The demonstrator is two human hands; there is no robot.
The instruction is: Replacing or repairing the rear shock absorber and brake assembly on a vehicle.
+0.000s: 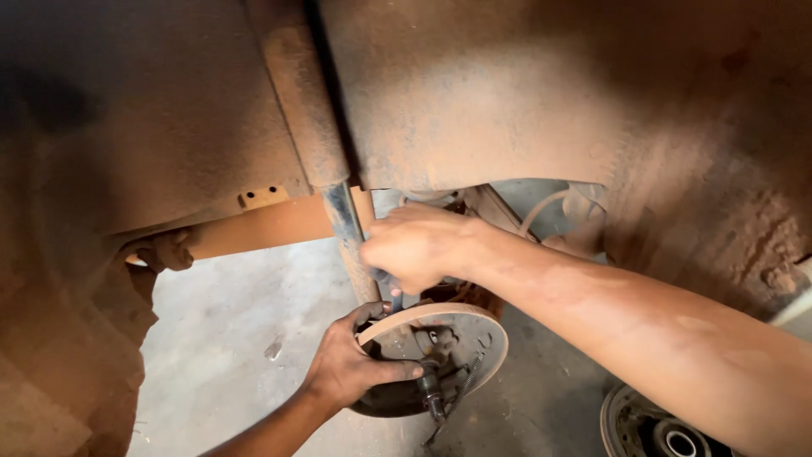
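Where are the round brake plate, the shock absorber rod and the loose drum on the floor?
Round brake plate [474,326], head view: on its bare upper face.
Shock absorber rod [342,211], head view: on its shiny shaft.
Loose drum [643,423], head view: on its rim, bottom right.

Brake backing plate [457,326] below shock absorber [338,203], inside wheel arch [524,101]. Left hand [347,368] on plate's left edge; right hand [414,245] above. Brake drum [651,427] lower right on floor [228,338].
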